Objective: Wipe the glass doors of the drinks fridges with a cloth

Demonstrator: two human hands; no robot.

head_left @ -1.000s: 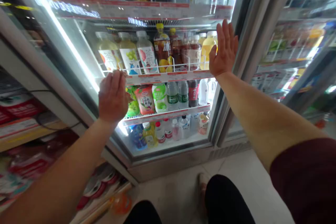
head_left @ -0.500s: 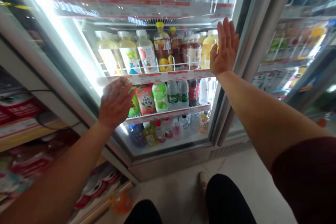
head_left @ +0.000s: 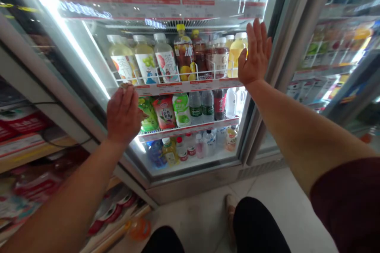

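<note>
A glass cooler door [head_left: 192,170] stands in front of me, with shelves of bottled drinks behind it. My left hand [head_left: 123,114] is pressed to the left part of the glass, over what looks like a brownish cloth [head_left: 143,115]. Only small edges of it show beyond the fingers. My right hand [head_left: 254,53] lies flat on the glass near the right door frame, fingers stretched and nothing in it. Between the hands, behind the glass, are white-capped tea bottles [head_left: 166,59] and a yellow-capped bottle [head_left: 184,53].
Lower shelves hold green and red drink packs [head_left: 164,112] and small bottles [head_left: 182,150]. Another cooler door [head_left: 320,59] is at the right. On the left is a goods shelf [head_left: 23,142] with a dark cable. An orange bottle [head_left: 139,229] stands low near my legs.
My left hand has shifted a little left across the glass with the cloth and is less blurred. My right hand stays at nearly the same spot.
</note>
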